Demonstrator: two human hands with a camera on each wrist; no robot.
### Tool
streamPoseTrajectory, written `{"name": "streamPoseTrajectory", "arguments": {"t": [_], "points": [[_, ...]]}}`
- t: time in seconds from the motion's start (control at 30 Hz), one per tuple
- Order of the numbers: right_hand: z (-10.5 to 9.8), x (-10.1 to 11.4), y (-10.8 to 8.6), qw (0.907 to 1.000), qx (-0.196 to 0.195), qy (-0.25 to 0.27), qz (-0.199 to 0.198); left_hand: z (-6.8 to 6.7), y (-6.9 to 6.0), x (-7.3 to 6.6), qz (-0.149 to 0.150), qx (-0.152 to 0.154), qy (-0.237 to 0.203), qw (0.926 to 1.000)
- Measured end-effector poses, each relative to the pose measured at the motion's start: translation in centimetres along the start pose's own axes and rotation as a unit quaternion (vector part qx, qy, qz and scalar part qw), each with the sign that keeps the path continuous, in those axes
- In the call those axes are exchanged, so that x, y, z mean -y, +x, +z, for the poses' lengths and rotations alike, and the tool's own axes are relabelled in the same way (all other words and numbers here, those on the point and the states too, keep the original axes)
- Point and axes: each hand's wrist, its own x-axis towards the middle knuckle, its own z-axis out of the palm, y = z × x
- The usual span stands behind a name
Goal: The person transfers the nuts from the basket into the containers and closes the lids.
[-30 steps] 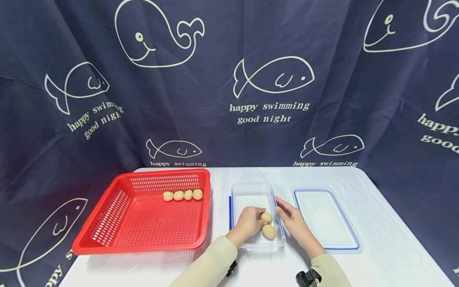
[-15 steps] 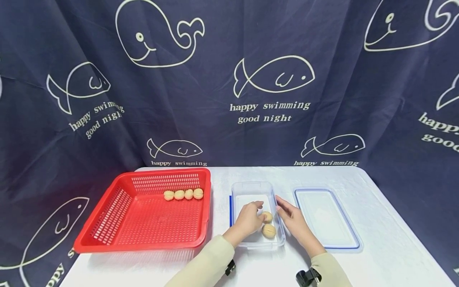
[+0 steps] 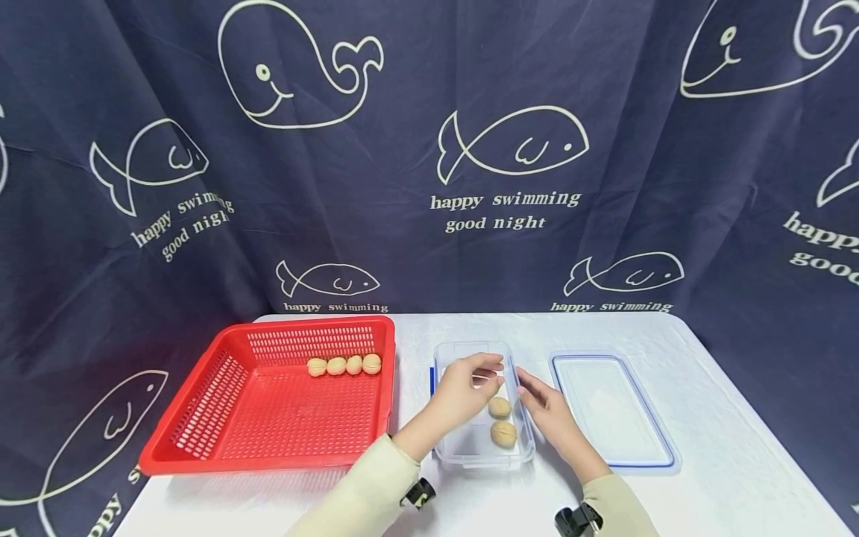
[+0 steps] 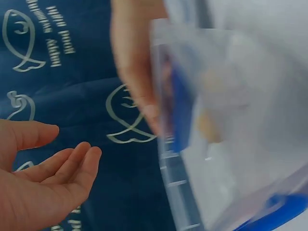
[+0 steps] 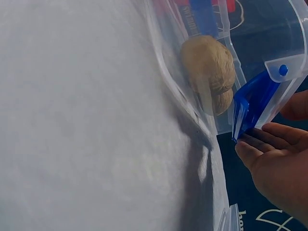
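Note:
Two walnuts, a front one [image 3: 503, 434] and one behind it [image 3: 499, 407], lie along the right side inside a clear plastic box [image 3: 470, 458]. Over the box hovers my left hand [image 3: 461, 389], its thumb and fingers apart and holding nothing; the left wrist view also shows the left hand [image 4: 53, 180] bare. My right hand [image 3: 553, 418] rests against the box's right side. In the right wrist view, the right hand's fingertips [image 5: 248, 147] touch the blue side latch [image 5: 257, 101], with a walnut [image 5: 207, 62] visible through the wall.
To the left stands a red perforated basket [image 3: 282, 418] with a row of walnuts [image 3: 345, 365] at its back right. A clear lid with a blue seal [image 3: 607, 410] lies right of the box on the white tablecloth [image 3: 725, 462]. A dark printed curtain [image 3: 403, 164] hangs behind.
My left hand has let go of the rear walnut and risen off it, back above the box. Both walnuts stay in place, and the right hand has kept its position at the box's side.

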Motion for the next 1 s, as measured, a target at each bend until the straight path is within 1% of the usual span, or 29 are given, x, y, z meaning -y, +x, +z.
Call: {"name": "streamPoseTrajectory", "arguments": {"t": [0.17,0.27,0.33,0.43,0.53,0.6,0.7,0.87,0.93,1.0], "points": [[0.0,0.2,-0.1,1.0000,-0.002,-0.001,-0.001,-2.9,0.3,-1.8,0.033,-0.005,-0.044,0.9985],[0.0,0.2,-0.1,1.0000,-0.003,-0.002,0.001,-5.0,0.5,-2.6,0.036,-0.017,-0.049,0.9980],[0.0,0.2,-0.1,1.0000,-0.003,-0.004,0.002,-6.5,0.8,-2.9,0.034,-0.035,-0.050,0.9975],[0.1,0.2,-0.2,1.0000,-0.004,-0.006,0.002,-8.8,1.2,-2.6,0.033,-0.069,-0.049,0.9959],[0.1,0.3,-0.2,1.0000,-0.003,-0.008,0.002,-11.0,1.7,-1.8,0.032,-0.093,-0.060,0.9933],[0.1,0.3,-0.3,0.9999,-0.003,-0.011,0.004,-12.4,1.9,-1.1,0.023,-0.098,-0.064,0.9929],[0.1,0.4,-0.3,0.9998,-0.003,-0.014,0.012,-14.5,2.1,0.3,0.011,-0.099,-0.064,0.9929],[0.1,0.4,-0.3,0.9997,-0.001,-0.014,0.017,-17.6,2.1,3.0,-0.001,-0.089,-0.062,0.9942],[0.1,0.3,-0.2,0.9998,-0.002,-0.015,0.016,-18.7,2.0,4.2,-0.002,-0.079,-0.072,0.9943],[0.0,0.3,-0.2,0.9998,-0.002,-0.014,0.016,-19.8,1.9,5.3,-0.010,-0.067,-0.087,0.9939]]}}
